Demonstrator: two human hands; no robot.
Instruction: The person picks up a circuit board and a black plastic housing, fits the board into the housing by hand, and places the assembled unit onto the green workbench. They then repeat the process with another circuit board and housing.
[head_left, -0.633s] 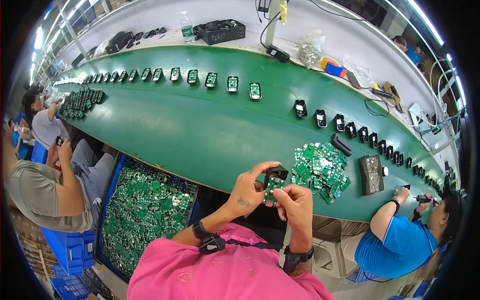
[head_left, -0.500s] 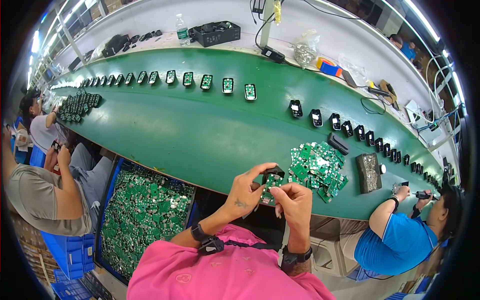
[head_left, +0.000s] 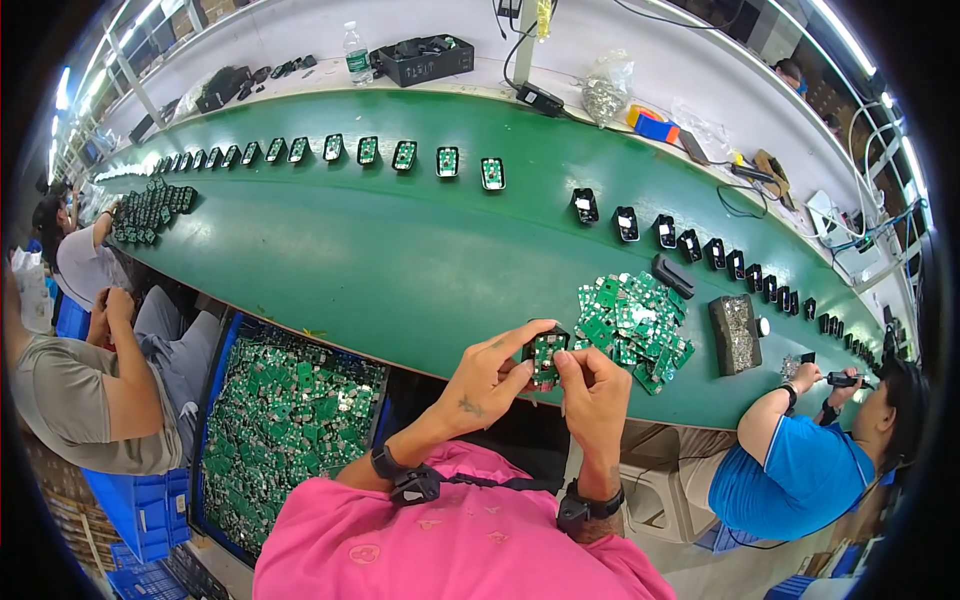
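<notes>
Just over the table's near edge, my left hand (head_left: 485,385) is closed around a small black plastic housing (head_left: 528,350). A green circuit board (head_left: 545,358) sits in that housing, its component side facing up. My right hand (head_left: 595,395) pinches the board and housing at their right edge with thumb and forefinger. How firmly the board is seated I cannot tell. A heap of loose green circuit boards (head_left: 635,325) lies on the table just right of my hands.
Housings with boards (head_left: 448,162) line up at the back left; black housings (head_left: 626,224) run to the right. A blue crate of circuit boards (head_left: 290,430) stands left of me. Right of the heap is a speckled block (head_left: 735,335). Co-workers sit on both sides.
The circuit board, tilted and partly outside the housing before, now lies in it. My right hand has shifted slightly right and up to the housing's edge. The view has moved slightly.
</notes>
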